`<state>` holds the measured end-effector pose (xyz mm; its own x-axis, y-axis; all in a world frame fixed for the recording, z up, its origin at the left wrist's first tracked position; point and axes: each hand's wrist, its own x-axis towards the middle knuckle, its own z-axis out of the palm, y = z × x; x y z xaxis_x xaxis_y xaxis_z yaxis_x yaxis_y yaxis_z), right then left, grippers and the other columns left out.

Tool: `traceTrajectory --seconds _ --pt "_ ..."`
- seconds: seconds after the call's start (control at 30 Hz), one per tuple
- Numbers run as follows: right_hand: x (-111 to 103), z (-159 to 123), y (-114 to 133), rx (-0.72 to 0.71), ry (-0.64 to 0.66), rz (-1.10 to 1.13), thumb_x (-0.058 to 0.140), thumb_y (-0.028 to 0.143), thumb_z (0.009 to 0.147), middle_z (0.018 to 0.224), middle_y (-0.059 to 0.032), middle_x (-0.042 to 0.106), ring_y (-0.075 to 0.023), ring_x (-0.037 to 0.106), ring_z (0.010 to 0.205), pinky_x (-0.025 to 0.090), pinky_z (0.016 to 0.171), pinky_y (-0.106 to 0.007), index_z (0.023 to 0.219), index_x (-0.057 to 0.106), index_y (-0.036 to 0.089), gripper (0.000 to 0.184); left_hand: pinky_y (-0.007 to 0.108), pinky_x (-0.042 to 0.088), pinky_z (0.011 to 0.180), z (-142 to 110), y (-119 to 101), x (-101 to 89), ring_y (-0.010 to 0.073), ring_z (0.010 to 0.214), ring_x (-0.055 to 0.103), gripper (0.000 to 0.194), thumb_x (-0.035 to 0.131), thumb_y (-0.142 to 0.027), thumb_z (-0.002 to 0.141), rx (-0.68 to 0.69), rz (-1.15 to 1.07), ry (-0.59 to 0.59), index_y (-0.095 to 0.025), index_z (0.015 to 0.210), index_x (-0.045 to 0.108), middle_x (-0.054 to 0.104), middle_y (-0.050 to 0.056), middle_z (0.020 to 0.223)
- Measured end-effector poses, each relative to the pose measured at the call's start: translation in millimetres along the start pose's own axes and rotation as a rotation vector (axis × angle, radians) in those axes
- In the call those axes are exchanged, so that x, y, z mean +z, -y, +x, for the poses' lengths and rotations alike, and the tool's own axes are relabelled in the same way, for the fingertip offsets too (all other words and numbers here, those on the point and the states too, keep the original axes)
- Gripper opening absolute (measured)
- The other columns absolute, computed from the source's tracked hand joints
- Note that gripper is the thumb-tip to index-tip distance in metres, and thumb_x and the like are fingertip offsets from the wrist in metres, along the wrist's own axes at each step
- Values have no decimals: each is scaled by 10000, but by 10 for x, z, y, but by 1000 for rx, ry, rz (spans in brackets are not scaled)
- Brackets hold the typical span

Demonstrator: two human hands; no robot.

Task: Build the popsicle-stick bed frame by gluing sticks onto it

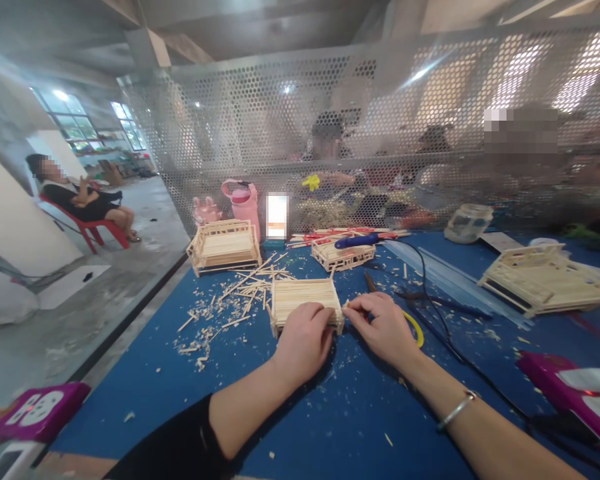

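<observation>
Pale wood makes up the small stick-built frame (305, 291) on the blue counter (180, 413), in front of me. My left hand (305, 343) grips its near right edge, seemingly to steady it; my right hand (380, 327) pinches a tiny pale piece (347, 305) beside its right side, probably for precise control.

Perforated metal screen (290, 127), upright behind the blue tabletop (145, 413). Left of the screen: grey floor (145, 207), bright multi-pane windows (75, 120), a seated person on a red chair (97, 230). Above it: concrete ceiling beams (180, 48). Behind its right part: slanting bands of light.
</observation>
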<state>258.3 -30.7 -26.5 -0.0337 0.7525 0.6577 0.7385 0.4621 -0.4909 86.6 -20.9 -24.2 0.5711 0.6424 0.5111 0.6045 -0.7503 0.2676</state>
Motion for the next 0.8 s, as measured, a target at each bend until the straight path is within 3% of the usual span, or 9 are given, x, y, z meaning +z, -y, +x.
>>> traceTrajectory --seconds 0.17,0.8 --pt "-3 -2 -2 -12 8 4 488 361 874 534 12 582 -155 540 543 377 682 -338 614 573 212 311 430 503 856 -9 7 15 249 958 580 347 500 -96 797 12 -11 -27 -157 1136 544 626 114 1022" --pt "-12 -6 -26 -40 4 -7 514 315 855 530 20 589 -147 547 539 380 695 -323 622 588 208 267 416 515 843 -2 0 12 251 937 593 325 525 -98 797 36 2 -45 -117 1120 552 638 132 1005"
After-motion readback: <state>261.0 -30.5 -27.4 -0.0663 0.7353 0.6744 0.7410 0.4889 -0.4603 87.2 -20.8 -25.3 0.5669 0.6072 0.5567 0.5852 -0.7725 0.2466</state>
